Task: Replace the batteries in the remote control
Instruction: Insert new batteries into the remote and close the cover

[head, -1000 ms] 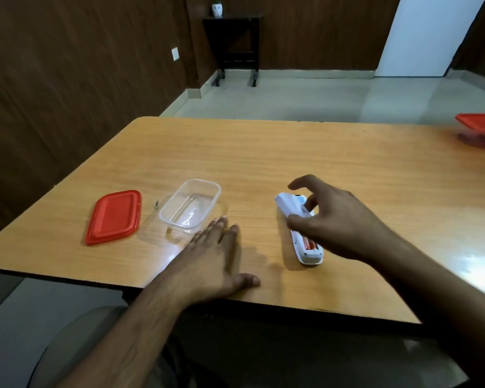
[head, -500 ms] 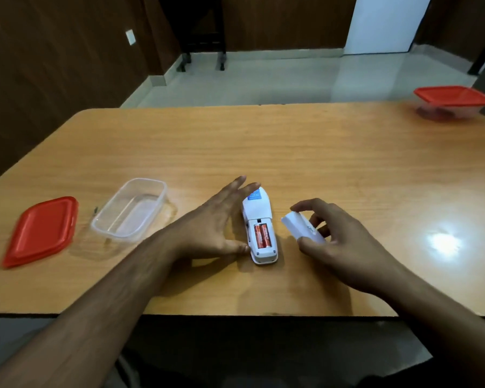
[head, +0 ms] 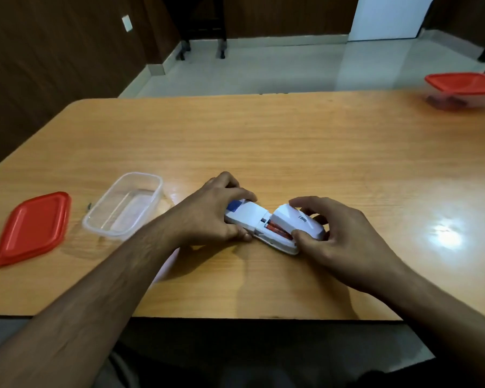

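Note:
A white remote control (head: 249,217) lies face down and crosswise on the wooden table (head: 291,141), near the front middle. My left hand (head: 210,217) grips its left end, fingers curled over the top. Red batteries (head: 277,232) show in the open compartment. My right hand (head: 339,236) pinches the white battery cover (head: 297,219) between thumb and fingers, and holds it tilted over the right end of the compartment, partly covering the batteries.
A clear plastic container (head: 126,205) stands without its lid to the left of my hands, with its red lid (head: 31,228) lying further left. Another red-lidded container (head: 462,91) sits at the table's far right corner.
My left hand has closed round the remote and turned it crosswise. My right hand has brought the battery cover from the table beside the remote onto its open compartment.

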